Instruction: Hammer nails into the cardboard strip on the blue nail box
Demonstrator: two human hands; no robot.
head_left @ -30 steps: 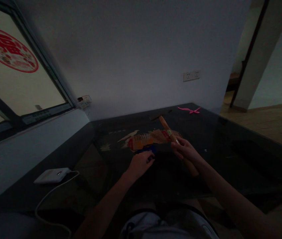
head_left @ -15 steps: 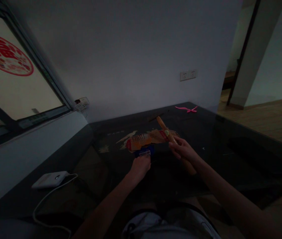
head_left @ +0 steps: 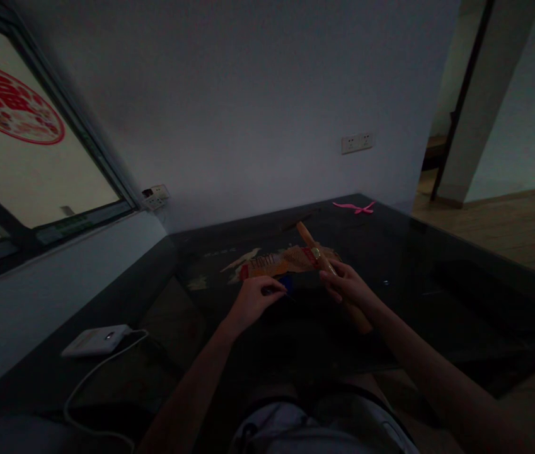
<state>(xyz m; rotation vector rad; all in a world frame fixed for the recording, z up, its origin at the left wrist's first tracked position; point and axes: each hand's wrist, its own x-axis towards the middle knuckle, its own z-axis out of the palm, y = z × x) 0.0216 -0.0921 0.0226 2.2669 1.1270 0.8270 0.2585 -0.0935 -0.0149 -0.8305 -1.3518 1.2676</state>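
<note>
My right hand (head_left: 346, 282) is closed around a light-brown wooden stick (head_left: 307, 235) with a small shiny round mark on it. The stick slants, its far end up and left, its lower end below my palm. My left hand (head_left: 258, 296) is pinched at the fingertips over the table, a thin sliver just showing there, too small to name. Beyond both hands lies a crumpled orange and red printed wrapper (head_left: 267, 262). A blue piece (head_left: 287, 283) shows beside my left fingertips, mostly hidden by that hand.
The dark glossy table (head_left: 267, 353) meets the wall. On its left lies a white device (head_left: 96, 341) with a white cable (head_left: 99, 364). A pink ribbon-like thing (head_left: 364, 209) lies at the far edge. Pale scraps (head_left: 242, 258) lie near the wrapper.
My left hand has moved slightly up and left and turned, now covering much of the blue piece, with its fingertips pointing right. My right hand and the stick stay almost still.
</note>
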